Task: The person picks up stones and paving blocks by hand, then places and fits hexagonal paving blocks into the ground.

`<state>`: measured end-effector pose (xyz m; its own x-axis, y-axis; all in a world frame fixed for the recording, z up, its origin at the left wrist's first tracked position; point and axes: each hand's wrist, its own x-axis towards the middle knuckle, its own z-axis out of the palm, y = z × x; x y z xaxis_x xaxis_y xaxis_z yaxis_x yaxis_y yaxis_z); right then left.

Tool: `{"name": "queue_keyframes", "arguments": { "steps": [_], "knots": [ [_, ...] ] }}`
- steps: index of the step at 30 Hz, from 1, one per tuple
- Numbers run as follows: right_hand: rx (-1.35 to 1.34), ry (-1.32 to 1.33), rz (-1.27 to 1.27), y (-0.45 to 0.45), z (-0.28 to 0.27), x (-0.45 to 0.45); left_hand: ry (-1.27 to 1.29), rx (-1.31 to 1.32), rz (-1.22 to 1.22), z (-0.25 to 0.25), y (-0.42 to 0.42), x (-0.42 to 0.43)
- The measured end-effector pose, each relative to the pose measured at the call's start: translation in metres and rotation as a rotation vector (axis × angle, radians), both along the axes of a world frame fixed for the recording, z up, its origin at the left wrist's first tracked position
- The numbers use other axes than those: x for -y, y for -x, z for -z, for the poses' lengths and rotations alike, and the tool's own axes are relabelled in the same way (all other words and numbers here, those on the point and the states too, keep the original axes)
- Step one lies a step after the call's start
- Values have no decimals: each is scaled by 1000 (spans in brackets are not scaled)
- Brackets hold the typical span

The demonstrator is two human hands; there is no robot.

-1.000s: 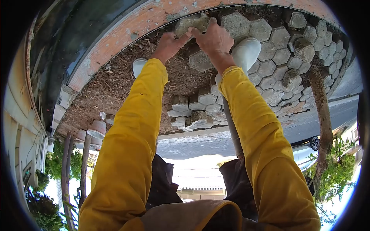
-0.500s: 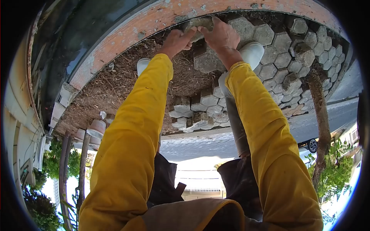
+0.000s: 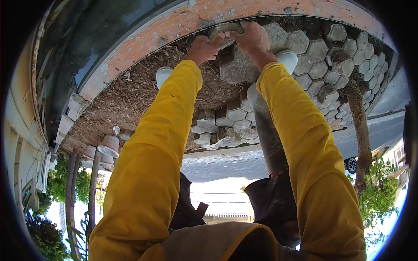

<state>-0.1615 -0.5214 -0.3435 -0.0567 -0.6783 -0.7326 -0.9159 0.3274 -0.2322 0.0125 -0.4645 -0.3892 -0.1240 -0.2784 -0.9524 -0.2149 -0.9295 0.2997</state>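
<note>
Standing just off to the side here, and the biggest thing going is that soil patch point(image 3: 122, 104), all loose and crumbly next to the honeycomb paving point(image 3: 320, 50). My worry, purely a guess: crumbs like that could get under a block and leave it sitting tippy. Then there's the painted curb point(image 3: 139, 41) curving right along the far side of the work. It leaves hardly any room there, so fingers could get pinched between concrete and curb if the block shifted. The right boot point(image 3: 287, 61) is planted just beside the right hand point(image 3: 254, 39), so a slip that way could mean a sore toe. And the loose paver point(image 3: 237, 69), with its dark side showing, sits close by the right wrist; a careless elbow-back could scrape knuckles on it.

As for the curbside block point(image 3: 221, 29), it's tucked against the curb or very nearly, beyond the thumbs and between the two hands. The left hand point(image 3: 202, 48) is at its left end, fingers partly curled; the right one covers the other end, fingers reaching over toward the curb. The thumb tips almost meet at the near edge. Fair warning, the far-side fingertips are hidden from me, so I can't tell whether the grip is really closed around it or just pressing.
</note>
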Motion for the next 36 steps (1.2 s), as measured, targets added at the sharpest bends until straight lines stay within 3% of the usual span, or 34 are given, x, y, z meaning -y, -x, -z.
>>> {"name": "queue_keyframes", "arguments": {
  "steps": [2,8,12,20,23,25,29,31,32,35,36],
  "knots": [
    [4,-152,-9,0,-7,7,94,90,77,-3,-1,0],
    [29,-46,145,-8,-14,-13,50,145,-12,0,6,-13],
    [104,-11,245,0,1,-29,281,258,204,3,7,-25],
    [14,-112,74,-6,-6,-4,323,332,326,-10,9,-14],
    [1,-115,25,-2,-4,-5,429,335,201,-15,17,-25],
    [22,-103,13,-3,-6,-8,259,161,-111,-17,19,-36],
    [150,-127,-61,-12,-27,-10,60,-68,-288,-33,9,-72],
    [222,-29,-108,-16,-41,-24,-45,-276,-668,-43,5,-98],
    [226,-25,-110,-13,-43,-36,-39,-273,-670,-55,4,-100],
    [500,37,51,4,-53,-61,-4,-503,-1087,-78,-1,-106],
    [503,34,47,10,-58,-66,-3,-499,-1091,-80,-3,-109]
  ]
}}
